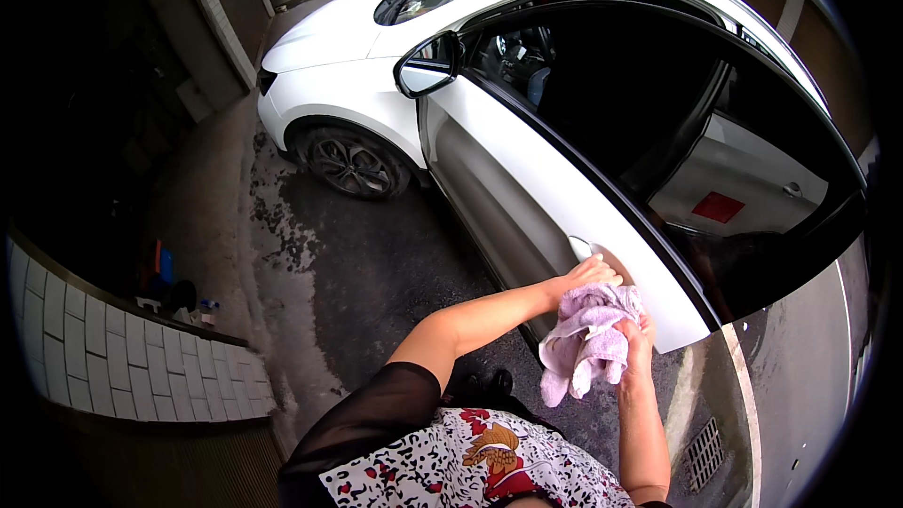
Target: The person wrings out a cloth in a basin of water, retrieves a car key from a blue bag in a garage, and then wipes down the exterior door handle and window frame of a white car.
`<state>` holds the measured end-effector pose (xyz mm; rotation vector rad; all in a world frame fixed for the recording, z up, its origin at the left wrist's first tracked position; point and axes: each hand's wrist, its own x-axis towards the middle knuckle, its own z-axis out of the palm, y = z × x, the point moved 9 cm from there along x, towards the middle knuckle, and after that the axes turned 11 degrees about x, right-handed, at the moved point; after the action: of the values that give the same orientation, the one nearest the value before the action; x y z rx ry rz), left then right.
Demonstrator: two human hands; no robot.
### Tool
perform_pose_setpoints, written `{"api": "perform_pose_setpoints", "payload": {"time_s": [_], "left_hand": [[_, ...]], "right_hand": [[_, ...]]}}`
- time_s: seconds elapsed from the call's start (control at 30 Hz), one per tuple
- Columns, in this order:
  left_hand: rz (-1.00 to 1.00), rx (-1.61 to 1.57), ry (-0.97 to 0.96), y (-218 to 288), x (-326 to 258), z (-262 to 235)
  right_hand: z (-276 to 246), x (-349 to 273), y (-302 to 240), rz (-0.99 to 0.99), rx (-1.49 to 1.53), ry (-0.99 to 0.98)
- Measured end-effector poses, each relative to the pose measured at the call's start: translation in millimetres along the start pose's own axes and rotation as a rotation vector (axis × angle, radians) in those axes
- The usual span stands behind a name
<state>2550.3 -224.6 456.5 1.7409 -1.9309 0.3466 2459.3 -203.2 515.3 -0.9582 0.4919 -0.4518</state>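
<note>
A white car stands before me with its front door swung open and the window lowered. A pale lilac cloth hangs bunched just below the door's handle end. My left hand lies over the top of the cloth, fingers against the door edge. My right hand comes up from below and grips the cloth's right side. Both hands hold the same cloth close to the door panel.
The ground is wet dark asphalt. A low tiled wall curves at the left with small bottles behind it. A drain grate lies at lower right. The front wheel and side mirror are further ahead.
</note>
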Motion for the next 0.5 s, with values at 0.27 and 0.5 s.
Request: {"api": "perform_pose_setpoints", "payload": {"time_s": [0.27, 0.5], "left_hand": [[0.121, -0.052, 0.280, -8, -23, -5], [-0.060, -1.463, 0.189, -42, -29, -52]], "right_hand": [[177, 152, 50, -0.033, -0.071, 0.008], [317, 334, 53, -0.658, -0.720, -0.128]]}}
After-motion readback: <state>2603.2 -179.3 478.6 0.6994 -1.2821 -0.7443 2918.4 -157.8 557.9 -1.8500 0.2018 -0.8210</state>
